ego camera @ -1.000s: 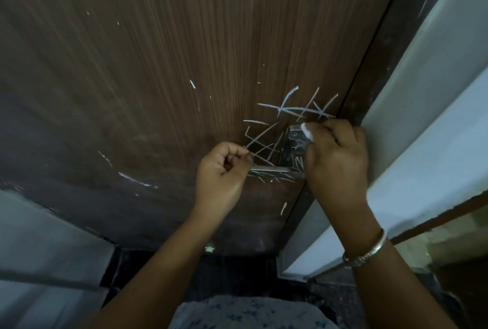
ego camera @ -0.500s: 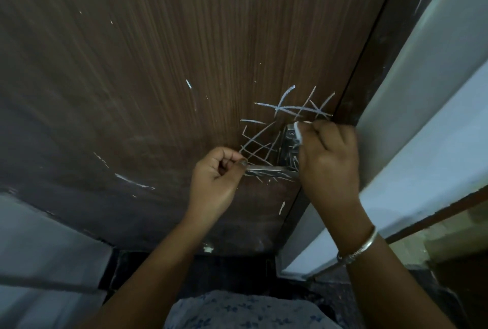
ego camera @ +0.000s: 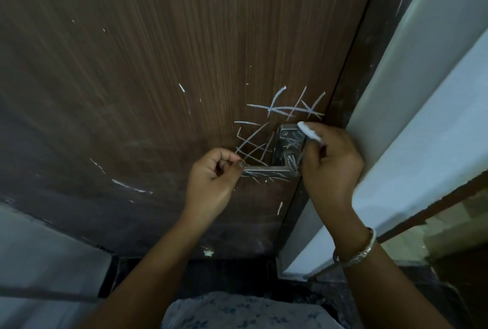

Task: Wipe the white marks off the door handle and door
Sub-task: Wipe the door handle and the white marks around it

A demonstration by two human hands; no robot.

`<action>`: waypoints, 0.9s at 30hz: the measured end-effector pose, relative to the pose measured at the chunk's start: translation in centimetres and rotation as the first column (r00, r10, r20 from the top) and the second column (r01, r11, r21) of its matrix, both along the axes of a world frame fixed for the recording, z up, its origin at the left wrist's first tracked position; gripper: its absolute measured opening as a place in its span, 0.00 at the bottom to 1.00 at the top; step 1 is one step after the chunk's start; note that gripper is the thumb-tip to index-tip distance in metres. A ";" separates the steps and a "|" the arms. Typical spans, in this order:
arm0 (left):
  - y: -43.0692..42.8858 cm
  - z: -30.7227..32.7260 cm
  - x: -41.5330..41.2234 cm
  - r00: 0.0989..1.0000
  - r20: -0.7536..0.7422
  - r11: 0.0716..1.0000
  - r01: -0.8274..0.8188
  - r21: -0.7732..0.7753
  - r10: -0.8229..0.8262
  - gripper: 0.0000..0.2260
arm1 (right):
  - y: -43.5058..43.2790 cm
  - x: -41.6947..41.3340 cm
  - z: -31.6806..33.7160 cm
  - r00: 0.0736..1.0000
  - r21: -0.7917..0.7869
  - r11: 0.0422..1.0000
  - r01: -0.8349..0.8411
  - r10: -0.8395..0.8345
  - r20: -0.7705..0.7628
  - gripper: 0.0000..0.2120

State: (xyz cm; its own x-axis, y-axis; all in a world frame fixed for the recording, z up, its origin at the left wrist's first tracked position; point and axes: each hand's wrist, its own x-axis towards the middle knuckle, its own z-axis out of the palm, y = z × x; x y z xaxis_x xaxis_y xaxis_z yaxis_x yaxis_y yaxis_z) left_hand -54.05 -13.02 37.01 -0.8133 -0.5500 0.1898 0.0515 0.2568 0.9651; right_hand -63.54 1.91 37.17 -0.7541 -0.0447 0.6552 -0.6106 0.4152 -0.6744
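Where the person stands close against the door, a flowered garment [ego camera: 237, 310] shows lowest, with both bare forearms reaching up and away from it. A silvery bracelet [ego camera: 356, 252] sits on the right wrist. Beneath the arms the floor [ego camera: 211, 270] is dark.

Further out, the left hand [ego camera: 214, 178] is curled, its thumb and forefinger pinching the free end of the door handle [ego camera: 269, 169], a metal lever that runs level across to a backplate at the door's right edge. The right hand [ego camera: 330, 162] is closed round a white wad [ego camera: 310, 132], which pokes out above the knuckles and touches the top right corner of that backplate. Whether it is cloth or tissue I cannot tell.

The lever and the plate both carry thin pale scratches. On the wood around them the white marks [ego camera: 290, 109] crisscross: one cluster just above the plate, another to its left between plate and left hand. Stray strokes lie lower left, below the lever and higher up the panel.

The door [ego camera: 184, 51] itself is dark brown with a fine vertical grain and fills most of the scene. To its right, past a dark strip of frame, runs a white wall [ego camera: 422, 117].
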 end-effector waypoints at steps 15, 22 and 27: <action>0.3 -0.5 0.6 1.000 0.020 0.999 -0.018 0.051 0.017 0.08 | -0.8 0.8 -1.9 0.962 -0.149 0.985 0.092 -0.049 0.269 0.12; 0.4 -0.4 0.4 1.000 0.023 0.998 -0.021 0.061 0.019 0.06 | -0.8 0.6 -2.1 0.960 -0.164 0.983 0.084 -0.036 0.277 0.12; 0.5 -0.2 0.5 0.999 0.032 0.999 -0.017 0.045 0.015 0.04 | -0.6 0.5 -2.3 0.952 -0.160 0.984 0.080 -0.028 0.304 0.11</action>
